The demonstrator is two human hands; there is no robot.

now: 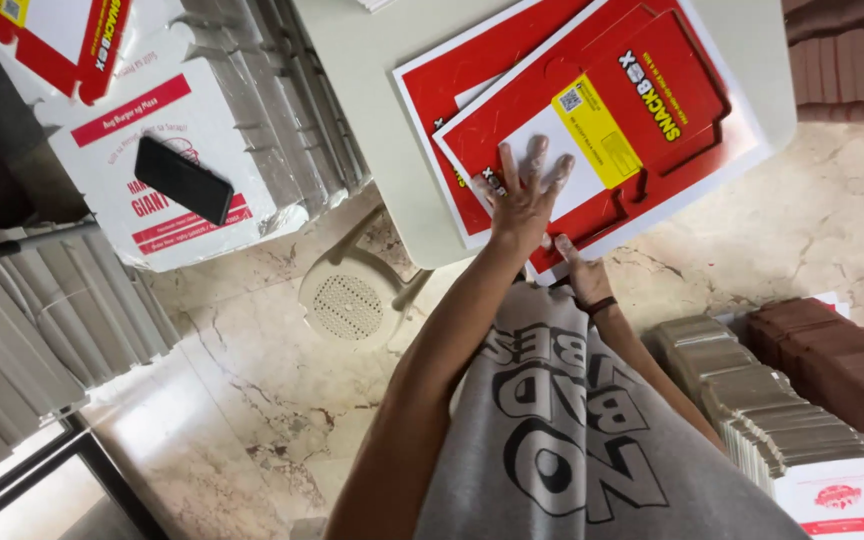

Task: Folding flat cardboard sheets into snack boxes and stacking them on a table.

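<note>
Grey shirt (pixel 572 440) fills the near view. Beyond it, the left hand (pixel 527 195) presses flat, fingers spread, on the top red carton blank (pixel 592 120); the right hand (pixel 582 275) pinches its overhanging edge. Overhang at the surface (pixel 372 90) edge could let the stack slide off.

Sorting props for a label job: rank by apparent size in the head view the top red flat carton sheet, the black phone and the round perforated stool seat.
1. Top red flat carton sheet, under the left hand: clearly largest.
2. Round perforated stool seat.
3. Black phone.
Seat and phone look close in size, and the seat sits lower, farther from the camera, so that order is unsure.
</note>
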